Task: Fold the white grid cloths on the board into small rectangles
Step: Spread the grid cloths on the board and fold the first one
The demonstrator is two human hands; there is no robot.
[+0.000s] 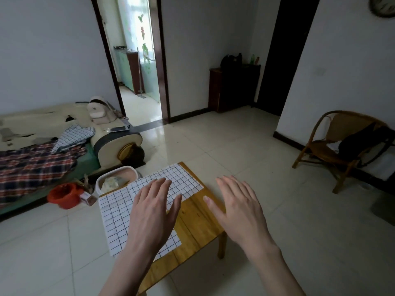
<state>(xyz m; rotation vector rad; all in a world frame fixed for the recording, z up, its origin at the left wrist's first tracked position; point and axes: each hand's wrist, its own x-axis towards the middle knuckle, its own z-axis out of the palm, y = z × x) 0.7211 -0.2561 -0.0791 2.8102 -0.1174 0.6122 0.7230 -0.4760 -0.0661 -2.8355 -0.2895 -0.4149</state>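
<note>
Two white grid cloths [119, 212] lie flat on the wooden bench [196, 223], one overlapping the other toward its left and far side. Your left hand [154, 208] hovers palm-down over them, its fingers [164, 184] spread loosely and holding nothing. Your right hand [237, 206] hangs over the bare wood beside the cloths, fingers likewise splayed and empty.
</note>
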